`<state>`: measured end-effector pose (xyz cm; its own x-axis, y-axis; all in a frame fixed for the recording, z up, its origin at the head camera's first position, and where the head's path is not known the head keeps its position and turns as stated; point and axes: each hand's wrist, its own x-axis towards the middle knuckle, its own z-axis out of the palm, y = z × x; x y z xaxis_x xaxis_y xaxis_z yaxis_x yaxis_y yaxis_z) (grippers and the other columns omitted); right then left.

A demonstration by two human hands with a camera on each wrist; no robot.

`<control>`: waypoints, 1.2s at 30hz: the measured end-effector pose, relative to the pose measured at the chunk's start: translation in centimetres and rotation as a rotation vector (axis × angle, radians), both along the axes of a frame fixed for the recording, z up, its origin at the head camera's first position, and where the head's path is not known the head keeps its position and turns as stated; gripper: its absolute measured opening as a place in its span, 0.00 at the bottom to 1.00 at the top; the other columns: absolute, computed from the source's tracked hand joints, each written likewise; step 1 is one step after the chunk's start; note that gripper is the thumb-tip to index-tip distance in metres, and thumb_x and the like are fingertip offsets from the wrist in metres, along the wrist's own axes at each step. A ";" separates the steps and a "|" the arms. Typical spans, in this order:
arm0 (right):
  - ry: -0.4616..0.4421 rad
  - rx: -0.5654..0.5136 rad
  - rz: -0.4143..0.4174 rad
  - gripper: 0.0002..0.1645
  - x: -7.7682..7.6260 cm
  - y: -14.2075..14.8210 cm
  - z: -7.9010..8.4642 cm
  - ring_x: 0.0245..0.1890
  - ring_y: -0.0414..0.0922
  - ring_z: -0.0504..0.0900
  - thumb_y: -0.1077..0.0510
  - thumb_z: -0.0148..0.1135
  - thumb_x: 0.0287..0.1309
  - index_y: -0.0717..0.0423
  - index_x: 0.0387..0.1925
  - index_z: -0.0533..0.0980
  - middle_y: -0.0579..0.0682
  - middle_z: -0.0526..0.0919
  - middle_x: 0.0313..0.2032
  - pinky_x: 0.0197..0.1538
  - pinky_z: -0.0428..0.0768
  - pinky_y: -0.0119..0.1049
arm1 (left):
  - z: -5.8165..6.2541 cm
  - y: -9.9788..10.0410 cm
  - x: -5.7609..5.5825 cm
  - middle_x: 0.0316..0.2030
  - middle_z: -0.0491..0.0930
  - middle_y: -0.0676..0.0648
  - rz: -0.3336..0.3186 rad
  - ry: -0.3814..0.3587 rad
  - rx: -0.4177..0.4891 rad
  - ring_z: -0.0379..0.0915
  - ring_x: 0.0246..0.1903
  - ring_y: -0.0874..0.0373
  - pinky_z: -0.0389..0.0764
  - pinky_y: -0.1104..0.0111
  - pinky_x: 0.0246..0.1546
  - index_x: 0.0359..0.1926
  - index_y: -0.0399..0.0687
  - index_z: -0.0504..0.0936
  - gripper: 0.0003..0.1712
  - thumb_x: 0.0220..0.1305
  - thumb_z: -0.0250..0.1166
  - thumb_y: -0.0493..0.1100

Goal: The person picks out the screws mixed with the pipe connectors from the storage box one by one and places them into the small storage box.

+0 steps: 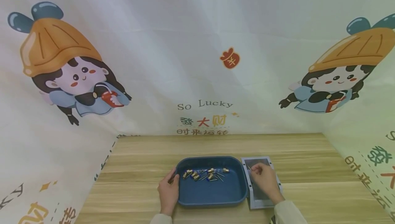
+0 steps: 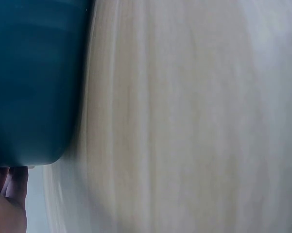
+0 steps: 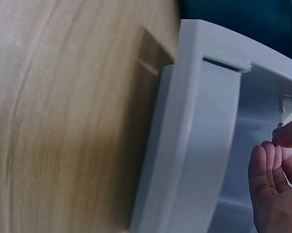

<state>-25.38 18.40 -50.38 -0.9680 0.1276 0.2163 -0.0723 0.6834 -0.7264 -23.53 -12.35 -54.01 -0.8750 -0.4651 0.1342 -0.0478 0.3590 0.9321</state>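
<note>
A blue tray (image 1: 213, 201) lies on the table, with several short brass fittings (image 1: 195, 175) with blue ends and several thin metal pins (image 1: 219, 176) in its far half. At the tray's left edge, my left hand (image 1: 168, 193) grips the rim, thumb against it and fingers along the outer wall. My right hand (image 1: 264, 179) is over a shallow grey box (image 1: 260, 204) to the right of the tray. Between its thumb and fingertips it pinches a small thin metal piece (image 3: 274, 141), mostly covered by the fingers; I cannot tell its exact kind.
The grey box stands close against the tray's right side, its raised wall (image 3: 204, 131) facing the near edge. Both sit on a wood-grain table (image 1: 129, 183). Printed cloth (image 1: 148, 90) hangs behind the table and along both sides.
</note>
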 end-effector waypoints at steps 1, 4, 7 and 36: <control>0.000 0.002 0.000 0.02 0.0 0.0 -0.1 0.23 0.39 0.75 0.68 0.62 0.46 0.65 0.27 0.79 0.52 0.81 0.22 0.26 0.73 0.27 | 0.0 0.0 0.0 0.51 0.81 0.38 0.000 0.000 0.000 0.81 0.45 0.44 0.82 0.54 0.47 0.53 0.38 0.80 0.18 0.61 0.61 0.33; 0.000 0.009 0.000 0.02 0.0 0.1 -0.5 0.23 0.39 0.75 0.69 0.62 0.46 0.65 0.26 0.79 0.51 0.82 0.22 0.25 0.73 0.27 | 0.0 0.0 -0.1 0.51 0.81 0.37 0.001 0.004 0.000 0.81 0.45 0.44 0.82 0.54 0.47 0.53 0.37 0.80 0.18 0.61 0.61 0.33; -0.006 0.018 -0.001 0.03 0.1 0.1 -0.8 0.23 0.39 0.75 0.69 0.60 0.46 0.64 0.26 0.79 0.52 0.82 0.22 0.25 0.73 0.26 | 0.0 0.1 0.0 0.51 0.81 0.38 0.001 0.001 0.005 0.81 0.45 0.45 0.82 0.54 0.48 0.53 0.38 0.80 0.18 0.61 0.62 0.33; -0.045 0.104 -0.027 0.03 0.2 0.3 -2.9 0.22 0.41 0.76 0.69 0.59 0.45 0.63 0.23 0.79 0.50 0.81 0.20 0.25 0.74 0.33 | 0.1 -0.1 -0.1 0.51 0.80 0.35 -0.016 0.009 0.038 0.81 0.47 0.44 0.84 0.63 0.45 0.53 0.36 0.79 0.18 0.62 0.61 0.32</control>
<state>-25.22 18.70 -53.27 -0.9735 0.1329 0.1862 -0.0218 0.7562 -0.6539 -23.63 -12.45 -53.94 -0.8812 -0.4560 0.1246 -0.0337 0.3235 0.9456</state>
